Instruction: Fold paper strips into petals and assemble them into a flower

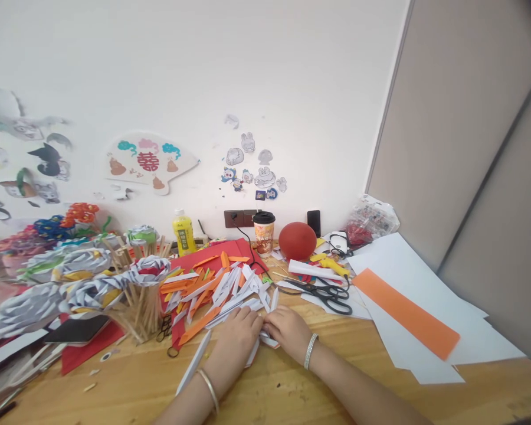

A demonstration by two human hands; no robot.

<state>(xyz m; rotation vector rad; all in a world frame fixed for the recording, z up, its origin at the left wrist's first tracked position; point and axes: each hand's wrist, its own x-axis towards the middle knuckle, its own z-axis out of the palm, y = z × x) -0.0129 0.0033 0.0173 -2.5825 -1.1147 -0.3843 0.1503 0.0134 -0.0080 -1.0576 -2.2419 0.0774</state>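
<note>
Okay, right hand grip pinched closed on folded white paper; left hand grip, can't tell. Twelve o'clock: black-lidded printed cup, contents hidden; eleven: yellow plastic bottle.

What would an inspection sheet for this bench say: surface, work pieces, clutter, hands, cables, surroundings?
Surface: wooden table, small scraps at left.
Work pieces: folded paper at the hands; pile of mostly white and orange strips just beyond.
Clutter: scissors, glue gun, balloon, cup, bottle; paper flowers left; orange sheet on white sheets right.
Hands: left and right close together at the folded paper; grip partly hidden.
Cables: black cable from outlet down toward the strips.
Surroundings: white wall with cutouts; grey panel right.
</note>
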